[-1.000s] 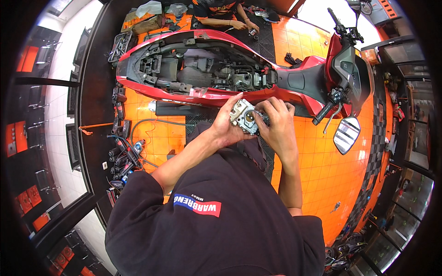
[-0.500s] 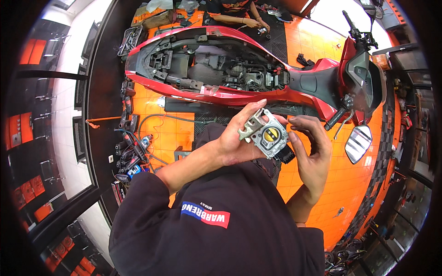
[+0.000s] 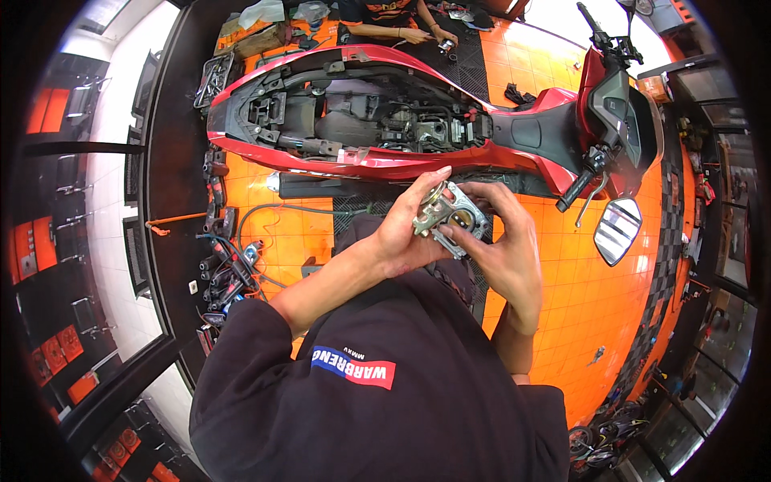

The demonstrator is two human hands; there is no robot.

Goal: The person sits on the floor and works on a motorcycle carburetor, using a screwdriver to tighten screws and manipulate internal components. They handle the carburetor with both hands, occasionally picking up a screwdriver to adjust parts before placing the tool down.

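A silver metal throttle body (image 3: 454, 198) is held up in front of my chest, with its round bore tilted toward me. My left hand (image 3: 398, 241) is closed around its left side, where a bracket and a spring show. On the other side my right hand (image 3: 511, 255) grips the same part, fingers over its far edge and thumb against the near rim by the bore. My thumb and palm hide some of the lower housing. Just beyond my hands stands a red scooter (image 3: 530, 166) with its seat off and the engine bay (image 3: 377, 120) exposed.
Across the scooter, another person's hands (image 3: 430, 35) hold a small part. Power tools and cables (image 3: 229, 269) lie at left on the orange tiled floor (image 3: 578, 321). The scooter's mirror (image 3: 620, 231) and brake lever (image 3: 592, 201) stick out at right.
My right hand has moved left and taken hold of the throttle body, which was in my left hand alone. The throttle body has tilted, and the yellow in its bore is less visible.
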